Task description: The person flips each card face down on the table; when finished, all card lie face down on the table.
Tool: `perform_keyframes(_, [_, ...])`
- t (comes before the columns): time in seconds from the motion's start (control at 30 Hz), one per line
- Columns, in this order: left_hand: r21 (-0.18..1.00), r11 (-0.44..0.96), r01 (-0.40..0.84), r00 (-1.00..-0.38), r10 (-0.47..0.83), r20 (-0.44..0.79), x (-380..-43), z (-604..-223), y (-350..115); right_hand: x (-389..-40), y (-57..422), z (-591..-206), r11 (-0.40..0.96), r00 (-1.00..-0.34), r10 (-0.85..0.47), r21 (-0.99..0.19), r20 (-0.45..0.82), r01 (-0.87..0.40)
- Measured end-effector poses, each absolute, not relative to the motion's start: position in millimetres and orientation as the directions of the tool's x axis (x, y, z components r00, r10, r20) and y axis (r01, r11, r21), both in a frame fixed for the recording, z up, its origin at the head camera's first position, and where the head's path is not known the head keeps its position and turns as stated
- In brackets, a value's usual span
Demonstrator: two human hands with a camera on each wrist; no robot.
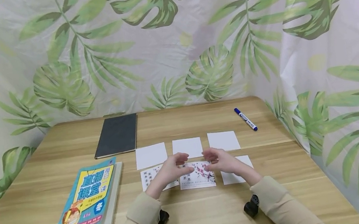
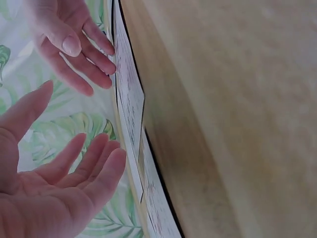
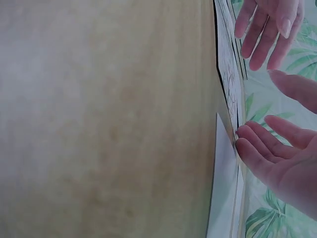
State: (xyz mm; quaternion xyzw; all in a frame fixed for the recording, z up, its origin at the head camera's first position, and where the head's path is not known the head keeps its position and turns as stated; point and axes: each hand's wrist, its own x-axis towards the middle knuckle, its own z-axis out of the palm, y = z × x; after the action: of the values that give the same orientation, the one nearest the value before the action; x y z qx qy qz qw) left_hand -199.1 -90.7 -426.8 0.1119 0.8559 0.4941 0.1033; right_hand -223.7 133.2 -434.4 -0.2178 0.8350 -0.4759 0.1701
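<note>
In the head view a printed card (image 1: 197, 181) with pink blossoms and Chinese characters lies flat on the table. My left hand (image 1: 170, 170) hovers over its left side and my right hand (image 1: 225, 162) over its right side, palms facing each other. Both hands have relaxed, slightly bent fingers and hold nothing. Another blossom card (image 1: 147, 173) lies to the left, partly hidden by my left hand. To the right a blank white card (image 1: 235, 178) is partly covered by my right hand and wrist. The left wrist view shows my left hand (image 2: 64, 193) with its fingers spread.
Behind them lies a row of blank cards: left (image 1: 151, 156), middle (image 1: 186, 146) and right (image 1: 223, 141). A colourful book (image 1: 87, 205) and a dark notebook (image 1: 117, 135) are on the left. A blue-capped marker (image 1: 246, 119) lies at the back right. Leaf-patterned cloth (image 1: 160, 55) surrounds the table.
</note>
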Motion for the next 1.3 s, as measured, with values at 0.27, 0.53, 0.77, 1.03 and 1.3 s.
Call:
perform_keyframes(0.27, [0.759, 0.628, 0.172, -0.92, 0.379, -0.105, -197, -427, -85, -225, 124, -434, 0.64, -0.849, -0.525, -0.685, -0.058, -0.349])
perform_keyframes(0.53, [0.596, 0.745, 0.301, -0.882, 0.455, -0.123, -192, -426, -79, -229, 111, -427, 0.745, -0.834, -0.536, -0.536, -0.126, -0.398])
perform_keyframes(0.77, [0.575, 0.766, 0.288, -0.885, 0.442, -0.147, -190, -424, -76, -235, 107, -420, 0.796, -0.83, -0.514, -0.482, -0.217, -0.367])
perform_keyframes(1.03, [0.541, 0.78, 0.315, -0.882, 0.451, -0.137, -189, -418, -71, -243, 105, -412, 0.792, -0.798, -0.543, -0.475, -0.262, -0.383])
perform_keyframes(1.3, [0.543, 0.776, 0.321, -0.888, 0.446, -0.112, -180, -420, -71, -236, 99, -410, 0.809, -0.796, -0.523, -0.472, -0.306, -0.35])
